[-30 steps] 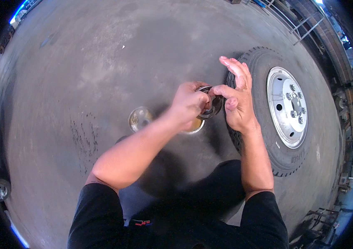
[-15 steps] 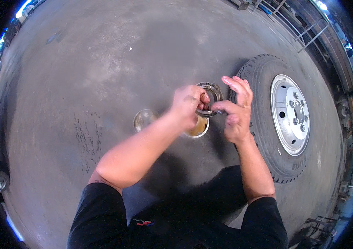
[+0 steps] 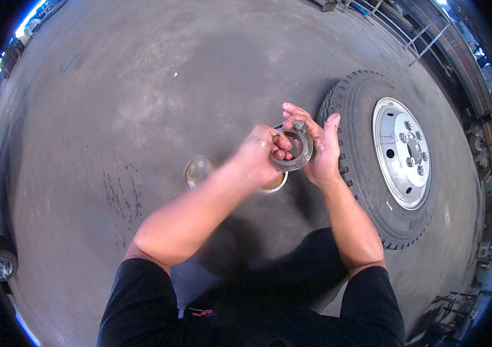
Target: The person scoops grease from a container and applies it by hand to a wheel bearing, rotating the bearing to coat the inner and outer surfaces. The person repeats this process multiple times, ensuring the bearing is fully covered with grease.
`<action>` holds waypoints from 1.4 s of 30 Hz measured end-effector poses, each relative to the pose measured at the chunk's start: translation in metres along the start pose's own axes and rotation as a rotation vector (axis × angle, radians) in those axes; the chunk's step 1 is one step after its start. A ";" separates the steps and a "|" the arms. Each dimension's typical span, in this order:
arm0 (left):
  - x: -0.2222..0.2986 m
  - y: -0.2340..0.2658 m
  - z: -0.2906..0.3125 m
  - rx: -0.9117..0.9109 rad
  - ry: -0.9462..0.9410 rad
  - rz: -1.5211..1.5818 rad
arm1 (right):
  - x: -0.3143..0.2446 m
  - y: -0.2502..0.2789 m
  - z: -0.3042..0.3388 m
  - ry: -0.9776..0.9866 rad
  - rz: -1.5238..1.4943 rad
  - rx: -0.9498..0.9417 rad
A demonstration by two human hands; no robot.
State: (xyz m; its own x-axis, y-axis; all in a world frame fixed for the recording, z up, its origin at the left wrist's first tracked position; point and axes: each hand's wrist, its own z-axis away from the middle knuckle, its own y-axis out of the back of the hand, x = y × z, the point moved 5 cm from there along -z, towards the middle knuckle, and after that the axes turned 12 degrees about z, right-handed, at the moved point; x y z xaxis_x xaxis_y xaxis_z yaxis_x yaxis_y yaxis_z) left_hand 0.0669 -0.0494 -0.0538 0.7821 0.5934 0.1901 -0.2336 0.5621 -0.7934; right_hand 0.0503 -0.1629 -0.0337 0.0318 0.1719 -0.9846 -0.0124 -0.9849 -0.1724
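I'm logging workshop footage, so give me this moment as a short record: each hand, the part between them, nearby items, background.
Left hand: the hand grips a metal ring, fingers curled into its opening
Right hand: the hand is beside the ring's right side, thumb raised and apart from the fingers
Part: round, open-centred, with a dark lump at its upper edge; substance unclear
Nearby: round container with amber contents and pale round dish or lid, both partly hidden
Right: tyre on a silver wheel
Background: grey floor
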 end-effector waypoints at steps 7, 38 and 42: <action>0.011 -0.002 0.006 0.173 -0.185 0.254 | -0.007 -0.003 0.029 0.375 0.374 0.073; 0.005 -0.016 0.005 -0.068 -0.642 -0.299 | -0.020 0.003 -0.007 0.243 0.065 0.484; -0.007 -0.016 0.007 -0.251 -0.696 -0.321 | -0.003 0.007 -0.016 0.036 0.116 0.477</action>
State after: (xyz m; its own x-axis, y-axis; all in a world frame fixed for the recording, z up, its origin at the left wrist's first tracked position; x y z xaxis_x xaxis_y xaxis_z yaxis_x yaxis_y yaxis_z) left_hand 0.0607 -0.0588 -0.0379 0.2306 0.6941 0.6819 0.1424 0.6692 -0.7293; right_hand 0.0657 -0.1710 -0.0315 0.0377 0.0521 -0.9979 -0.4738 -0.8783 -0.0638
